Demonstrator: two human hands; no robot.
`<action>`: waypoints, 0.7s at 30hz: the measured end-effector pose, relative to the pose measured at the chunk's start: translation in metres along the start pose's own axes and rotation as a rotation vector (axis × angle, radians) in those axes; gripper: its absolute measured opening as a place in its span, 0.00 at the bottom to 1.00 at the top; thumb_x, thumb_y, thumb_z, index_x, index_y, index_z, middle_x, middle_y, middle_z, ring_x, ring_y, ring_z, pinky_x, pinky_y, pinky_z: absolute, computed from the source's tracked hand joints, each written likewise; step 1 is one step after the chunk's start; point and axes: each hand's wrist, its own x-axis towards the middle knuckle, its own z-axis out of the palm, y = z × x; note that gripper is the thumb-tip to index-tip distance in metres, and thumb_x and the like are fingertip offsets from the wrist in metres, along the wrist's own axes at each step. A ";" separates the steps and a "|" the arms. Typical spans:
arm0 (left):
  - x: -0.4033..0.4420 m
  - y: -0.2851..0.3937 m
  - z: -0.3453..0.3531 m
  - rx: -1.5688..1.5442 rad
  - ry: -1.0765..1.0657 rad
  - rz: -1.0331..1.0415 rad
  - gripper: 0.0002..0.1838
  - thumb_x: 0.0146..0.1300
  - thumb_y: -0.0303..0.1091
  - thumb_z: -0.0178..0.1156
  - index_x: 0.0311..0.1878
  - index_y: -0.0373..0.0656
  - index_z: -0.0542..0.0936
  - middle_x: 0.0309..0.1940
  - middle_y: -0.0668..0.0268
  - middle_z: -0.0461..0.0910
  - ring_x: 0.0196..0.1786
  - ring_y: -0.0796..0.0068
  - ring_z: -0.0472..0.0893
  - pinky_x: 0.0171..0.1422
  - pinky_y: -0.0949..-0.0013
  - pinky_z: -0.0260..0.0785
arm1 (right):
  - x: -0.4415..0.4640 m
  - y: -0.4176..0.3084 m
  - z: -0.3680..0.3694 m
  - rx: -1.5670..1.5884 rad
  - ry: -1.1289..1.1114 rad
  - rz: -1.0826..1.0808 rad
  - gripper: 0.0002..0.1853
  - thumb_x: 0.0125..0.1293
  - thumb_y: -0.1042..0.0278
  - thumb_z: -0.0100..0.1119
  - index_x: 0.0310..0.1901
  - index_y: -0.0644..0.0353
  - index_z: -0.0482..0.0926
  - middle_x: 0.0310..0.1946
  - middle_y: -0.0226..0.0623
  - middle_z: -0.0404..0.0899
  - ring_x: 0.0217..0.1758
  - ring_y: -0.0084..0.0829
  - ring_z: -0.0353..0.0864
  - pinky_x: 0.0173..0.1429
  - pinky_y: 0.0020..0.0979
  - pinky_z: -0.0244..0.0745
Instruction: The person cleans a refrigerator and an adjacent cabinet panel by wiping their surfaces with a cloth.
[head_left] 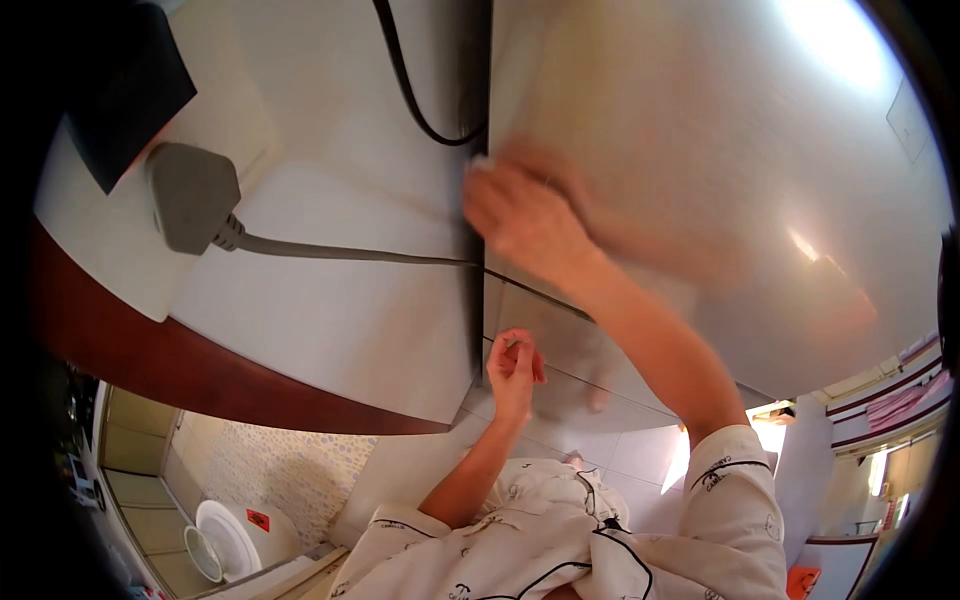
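Observation:
My right hand (530,220) reaches to the near edge of a tall, shiny metallic panel (700,150), which mirrors the hand and forearm. Its fingers are bent together and blurred by motion. A small whitish bit shows at the fingertips, too smeared to name. Lower down, my left hand (513,375) hangs in front of the panel's bottom part with its fingers curled in, and nothing shows in them. Left of the panel, a grey plug (193,197) with a grey cable (350,254) lies against a white surface (330,330).
A black cable (405,75) loops into the dark gap beside the panel. A dark flat object (130,90) is at the upper left. The white surface has a curved reddish-brown edge (250,373). Below left is a white rounded bin-like object (245,540) with a red label.

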 end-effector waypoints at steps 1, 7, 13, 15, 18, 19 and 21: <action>0.001 0.005 0.000 -0.001 0.004 0.025 0.04 0.65 0.33 0.54 0.39 0.44 0.73 0.16 0.71 0.69 0.15 0.83 0.65 0.19 0.77 0.55 | -0.019 -0.017 0.006 0.045 -0.049 -0.014 0.09 0.47 0.73 0.56 0.33 0.60 0.80 0.41 0.33 0.77 0.45 0.30 0.76 0.51 0.28 0.75; 0.000 0.025 -0.034 0.063 0.072 0.033 0.07 0.64 0.32 0.54 0.43 0.43 0.73 0.17 0.69 0.71 0.16 0.81 0.66 0.20 0.76 0.57 | -0.007 0.006 -0.027 0.063 -0.072 -0.028 0.12 0.46 0.75 0.57 0.36 0.61 0.80 0.41 0.32 0.78 0.46 0.31 0.77 0.53 0.33 0.74; 0.002 0.026 -0.042 0.051 0.024 -0.023 0.07 0.64 0.34 0.55 0.43 0.44 0.73 0.18 0.68 0.71 0.16 0.81 0.66 0.21 0.75 0.57 | 0.055 0.074 -0.053 -0.118 0.248 0.225 0.16 0.45 0.73 0.58 0.40 0.58 0.78 0.42 0.31 0.79 0.44 0.30 0.77 0.50 0.32 0.73; 0.004 0.022 -0.035 0.045 -0.023 -0.046 0.07 0.65 0.35 0.55 0.42 0.44 0.73 0.18 0.68 0.71 0.17 0.81 0.66 0.21 0.75 0.57 | 0.035 0.048 -0.044 -0.126 0.175 0.171 0.17 0.45 0.73 0.58 0.41 0.58 0.79 0.43 0.30 0.80 0.47 0.30 0.77 0.57 0.34 0.70; 0.003 0.028 -0.027 0.074 -0.100 -0.074 0.07 0.65 0.35 0.55 0.42 0.44 0.73 0.18 0.68 0.71 0.17 0.81 0.66 0.21 0.75 0.55 | -0.009 0.005 -0.035 -0.145 -0.169 -0.147 0.16 0.44 0.72 0.60 0.40 0.55 0.80 0.43 0.27 0.80 0.48 0.29 0.77 0.60 0.33 0.68; 0.005 0.030 -0.025 0.075 -0.121 -0.079 0.07 0.65 0.35 0.55 0.42 0.44 0.73 0.18 0.69 0.71 0.17 0.81 0.66 0.21 0.75 0.55 | -0.012 0.008 -0.034 -0.150 -0.181 -0.145 0.16 0.45 0.72 0.60 0.40 0.55 0.80 0.43 0.27 0.80 0.48 0.28 0.77 0.59 0.33 0.69; 0.008 0.033 -0.021 0.083 -0.145 -0.081 0.07 0.65 0.35 0.55 0.41 0.44 0.73 0.18 0.69 0.70 0.17 0.81 0.66 0.21 0.75 0.55 | -0.007 0.024 -0.040 -0.156 -0.198 -0.142 0.15 0.46 0.72 0.59 0.40 0.56 0.81 0.43 0.27 0.80 0.48 0.28 0.77 0.58 0.32 0.70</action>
